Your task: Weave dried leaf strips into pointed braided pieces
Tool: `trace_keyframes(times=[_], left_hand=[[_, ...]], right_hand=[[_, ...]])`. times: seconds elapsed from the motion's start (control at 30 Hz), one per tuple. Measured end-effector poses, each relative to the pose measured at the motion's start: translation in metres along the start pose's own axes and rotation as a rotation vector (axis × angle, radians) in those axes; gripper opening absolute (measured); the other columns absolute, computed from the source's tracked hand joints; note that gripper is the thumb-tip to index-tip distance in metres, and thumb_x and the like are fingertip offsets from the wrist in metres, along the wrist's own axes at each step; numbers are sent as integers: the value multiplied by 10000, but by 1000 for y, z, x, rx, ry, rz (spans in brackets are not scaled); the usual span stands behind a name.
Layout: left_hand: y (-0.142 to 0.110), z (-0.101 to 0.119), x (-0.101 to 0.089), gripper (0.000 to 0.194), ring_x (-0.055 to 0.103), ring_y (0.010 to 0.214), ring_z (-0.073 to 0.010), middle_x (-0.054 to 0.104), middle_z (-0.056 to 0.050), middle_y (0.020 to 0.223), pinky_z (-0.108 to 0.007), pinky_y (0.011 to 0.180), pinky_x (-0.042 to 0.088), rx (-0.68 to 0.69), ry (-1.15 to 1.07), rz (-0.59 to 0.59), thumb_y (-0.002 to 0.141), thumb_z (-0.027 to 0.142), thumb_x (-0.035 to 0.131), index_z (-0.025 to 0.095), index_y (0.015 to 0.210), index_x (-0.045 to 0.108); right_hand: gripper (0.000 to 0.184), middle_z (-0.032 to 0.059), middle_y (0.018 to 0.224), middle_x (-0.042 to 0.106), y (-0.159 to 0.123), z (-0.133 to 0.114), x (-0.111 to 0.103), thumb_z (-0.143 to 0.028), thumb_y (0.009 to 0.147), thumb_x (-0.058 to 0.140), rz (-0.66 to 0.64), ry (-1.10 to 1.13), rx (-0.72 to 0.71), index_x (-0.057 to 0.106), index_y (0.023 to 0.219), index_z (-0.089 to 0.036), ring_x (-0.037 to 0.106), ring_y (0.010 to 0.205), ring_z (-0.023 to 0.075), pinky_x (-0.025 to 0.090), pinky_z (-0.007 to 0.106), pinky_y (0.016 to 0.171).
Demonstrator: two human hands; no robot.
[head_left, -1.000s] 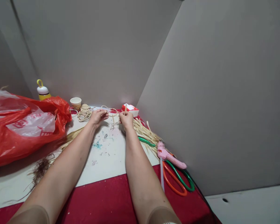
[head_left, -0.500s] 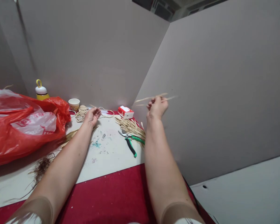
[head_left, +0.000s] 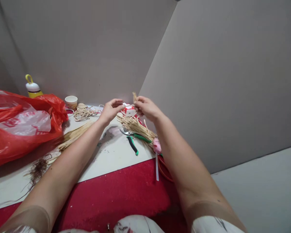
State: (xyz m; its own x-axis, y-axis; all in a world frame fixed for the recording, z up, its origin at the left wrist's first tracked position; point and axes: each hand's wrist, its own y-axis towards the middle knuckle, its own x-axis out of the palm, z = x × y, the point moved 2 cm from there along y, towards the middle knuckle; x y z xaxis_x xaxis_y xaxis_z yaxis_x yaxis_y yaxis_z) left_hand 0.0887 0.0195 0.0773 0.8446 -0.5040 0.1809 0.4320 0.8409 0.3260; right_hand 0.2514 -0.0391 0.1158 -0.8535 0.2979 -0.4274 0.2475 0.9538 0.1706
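My right hand is closed in a pinch, and a pale straw strand sticks up from its fingertips. Facing it from the left, my left hand is raised over the table, its thumb and fingers apart with no object visible between them. Between and behind the two hands sits a red and white box, partly covered. Below them lies a bundle of straw strands. Pruning shears with green and black handles rest against the bundle, blades spread.
At the left are a red plastic bag, a yellow bottle, a paper cup and coiled cord. More straw and dark fibres lie by my left forearm. A pink object is beside my right forearm. Grey panels enclose the table.
My right hand has come down and left, bringing its straw inward. My left hand has moved right and up, so the hands are close together. The camera view has shifted, uncovering the pink object.
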Motion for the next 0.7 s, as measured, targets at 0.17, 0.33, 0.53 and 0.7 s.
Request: trace_keyframes(times=[0.17, 0.33, 0.53, 0.7], left_hand=[[13, 35, 8, 99, 594, 664, -89, 681, -59, 821, -245, 687, 486, -120, 74, -47, 787, 188, 652, 132, 868, 638], [24, 82, 3, 54, 609, 646, -103, 664, -64, 741, -272, 695, 482, -96, 347, -168, 774, 168, 679, 127, 792, 648], [8, 98, -71, 69, 584, 593, -150, 633, -47, 616, -280, 633, 453, -173, 997, -261, 671, 196, 714, 147, 632, 685], [-26, 50, -113, 178, 509, 497, -153, 555, -29, 482, -276, 562, 393, -371, 1446, -422, 617, 236, 707, 179, 486, 600]], right_hand=[[40, -5, 562, 575, 7, 35, -46, -136, 770, 590, 88, -681, 189, 575, 746, -165, 488, 460, 86, 371, 198, 473], [99, 58, 596, 651, 6, 55, -52, -213, 785, 624, 43, -846, 287, 693, 782, -143, 606, 537, 140, 458, 233, 536], [174, 69, 573, 634, 8, 18, -49, -231, 816, 585, 211, -599, 47, 643, 691, -124, 574, 459, 131, 447, 240, 467], [172, 36, 545, 591, 10, -44, 10, -204, 776, 631, 119, -426, -288, 596, 618, -149, 588, 548, 141, 480, 248, 539]])
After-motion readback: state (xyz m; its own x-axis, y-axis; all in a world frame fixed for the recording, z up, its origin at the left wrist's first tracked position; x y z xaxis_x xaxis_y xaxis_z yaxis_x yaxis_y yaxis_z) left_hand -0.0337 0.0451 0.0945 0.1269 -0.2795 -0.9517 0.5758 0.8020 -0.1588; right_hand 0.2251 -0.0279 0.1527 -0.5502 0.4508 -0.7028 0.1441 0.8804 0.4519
